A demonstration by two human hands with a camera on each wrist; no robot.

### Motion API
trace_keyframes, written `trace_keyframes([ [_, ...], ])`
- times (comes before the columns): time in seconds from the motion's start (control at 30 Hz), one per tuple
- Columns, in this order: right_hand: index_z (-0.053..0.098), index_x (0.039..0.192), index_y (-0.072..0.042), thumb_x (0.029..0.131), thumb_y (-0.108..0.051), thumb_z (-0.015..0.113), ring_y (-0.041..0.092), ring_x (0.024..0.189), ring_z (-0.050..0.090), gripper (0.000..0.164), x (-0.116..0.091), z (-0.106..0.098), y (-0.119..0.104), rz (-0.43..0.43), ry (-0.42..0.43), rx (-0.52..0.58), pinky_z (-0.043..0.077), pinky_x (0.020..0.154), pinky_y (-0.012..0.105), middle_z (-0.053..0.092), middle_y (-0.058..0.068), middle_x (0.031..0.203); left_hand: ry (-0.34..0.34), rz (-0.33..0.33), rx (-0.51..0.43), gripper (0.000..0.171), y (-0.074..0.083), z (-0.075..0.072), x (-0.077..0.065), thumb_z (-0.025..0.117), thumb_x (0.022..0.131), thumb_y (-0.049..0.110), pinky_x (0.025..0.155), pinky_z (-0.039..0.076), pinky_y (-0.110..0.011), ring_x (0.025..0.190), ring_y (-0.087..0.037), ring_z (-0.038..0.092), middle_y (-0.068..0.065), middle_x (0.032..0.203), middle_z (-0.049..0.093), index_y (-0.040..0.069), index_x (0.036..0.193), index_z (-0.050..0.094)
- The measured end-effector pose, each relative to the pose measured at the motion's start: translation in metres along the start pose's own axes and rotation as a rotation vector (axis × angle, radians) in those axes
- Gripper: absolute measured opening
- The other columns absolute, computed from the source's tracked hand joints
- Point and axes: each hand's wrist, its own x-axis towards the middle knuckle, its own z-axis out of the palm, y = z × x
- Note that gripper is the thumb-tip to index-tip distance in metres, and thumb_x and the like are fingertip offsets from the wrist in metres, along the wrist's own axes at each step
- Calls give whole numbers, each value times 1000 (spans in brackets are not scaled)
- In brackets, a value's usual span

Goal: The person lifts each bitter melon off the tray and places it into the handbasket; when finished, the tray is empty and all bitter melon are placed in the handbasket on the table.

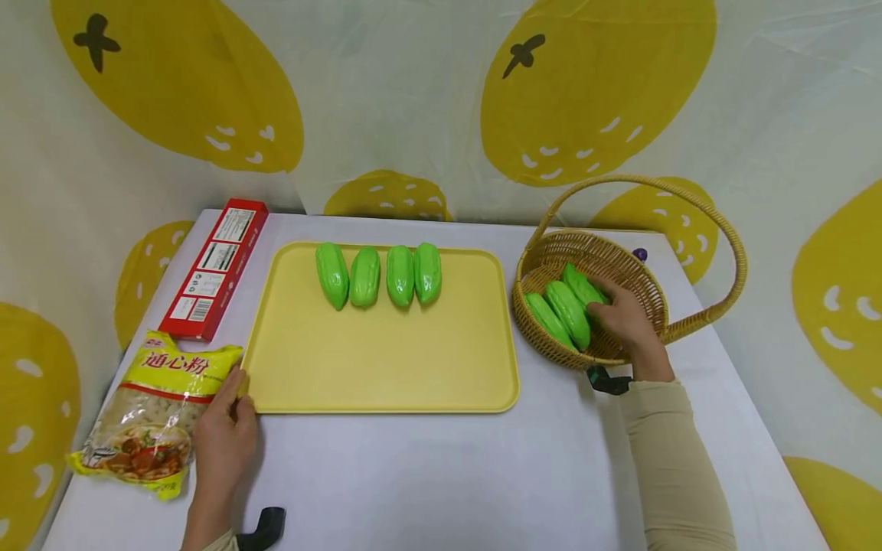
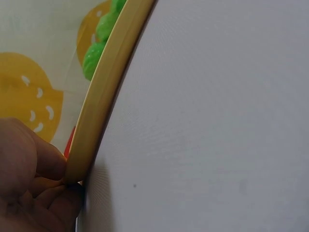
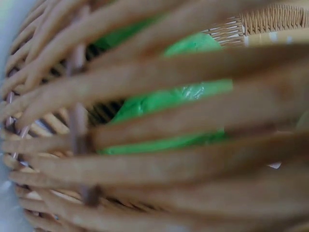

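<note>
"White cloth (image 1: 386, 92) behind, printed with big yellow fruit?"

"Yes, and below, a white table (image 1: 427, 474). Starting at far left: a bag of pasta (image 1: 161, 421), with a long red box (image 1: 207, 285) just beyond its top end."

"And next along?"

"Left hand (image 1: 223, 428), right beside the bag, thumb and fingers pinching the near left corner of a yellow tray (image 1: 372, 360)."

"Anything on the tray?"

"Four green gourds (image 1: 364, 275) in a row by the far rim, lying side by side, two and two, with a small gap between the pairs."

"Farther right?"

"Near the tray's right edge, a wicker basket (image 1: 620, 260), handle leaning right. Inside, three more gourds (image 1: 569, 312), side by side. Right hand (image 1: 628, 317) down in the basket, thumb and fingertips pinching the rightmost gourd (image 1: 581, 282)."

"Same from the right wrist?"

"Hard to tell: just green behind blurred wicker, fingers hidden."

"And last?"

"Small purple ball (image 1: 640, 253) just behind the basket, and a beige sleeve (image 1: 678, 467) stretching toward the near edge."
</note>
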Motion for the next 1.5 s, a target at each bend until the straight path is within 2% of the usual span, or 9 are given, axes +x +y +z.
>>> trace_keyframes([
  [0.3,22,162,-3,100,-7,50,43,130,39,69,-2,0,0,-20,-2,-2,43,102,49,31,35,159,-8,-9,3,52,0,0,-1,43,107,9,120,38,-52,153,-27,36,-7,165,35,11,158,35],
  [0.4,18,164,-6,99,-8,51,47,142,33,73,-3,-2,-4,-21,2,17,42,107,55,22,33,164,-10,-9,2,52,0,0,-1,43,107,9,120,38,-52,153,-27,35,-7,165,35,11,158,34],
  [0.57,15,164,-6,100,-8,51,49,155,12,73,-6,-3,-11,-52,8,47,24,123,68,13,26,169,-14,-7,2,52,-2,0,1,43,107,10,120,38,-53,153,-27,35,-6,165,35,13,159,34],
  [0.73,21,163,-5,104,-14,51,49,154,18,67,-13,-1,-23,-140,38,74,24,123,69,21,22,168,-19,-4,3,52,-2,-1,2,43,107,11,121,37,-53,154,-27,34,-6,165,34,13,159,34],
  [0.83,29,161,-7,105,-23,53,43,153,30,62,-19,3,-36,-174,75,110,33,123,61,33,18,165,-26,-10,-1,52,-2,-1,1,43,108,13,121,38,-53,154,-26,34,-4,166,33,15,159,33],
  [0.93,39,158,-11,105,-32,55,35,149,40,59,-25,7,-51,-200,126,149,45,118,38,43,15,161,-34,-18,-4,53,-2,-2,0,44,108,14,120,38,-53,154,-25,33,-2,167,32,16,160,32],
  [1.03,44,156,-12,104,-34,57,31,147,45,58,-29,12,-65,-226,158,197,47,106,14,47,14,158,-37,-20,-5,53,-2,-2,-1,44,108,14,120,38,-53,154,-25,33,-2,167,32,17,160,31],
  [1.1,45,155,-12,103,-34,59,30,147,45,58,-31,14,-72,-242,162,223,46,100,5,47,13,158,-38,-22,-5,53,-1,-1,-1,44,108,13,121,38,-53,154,-26,33,-2,167,32,17,160,31],
  [1.5,45,153,-3,103,-23,61,31,149,42,56,-34,32,-96,-340,111,309,44,102,3,45,17,159,-47,-30,-12,53,-3,-2,1,43,108,14,122,37,-53,155,-25,32,-2,167,31,17,160,31],
])
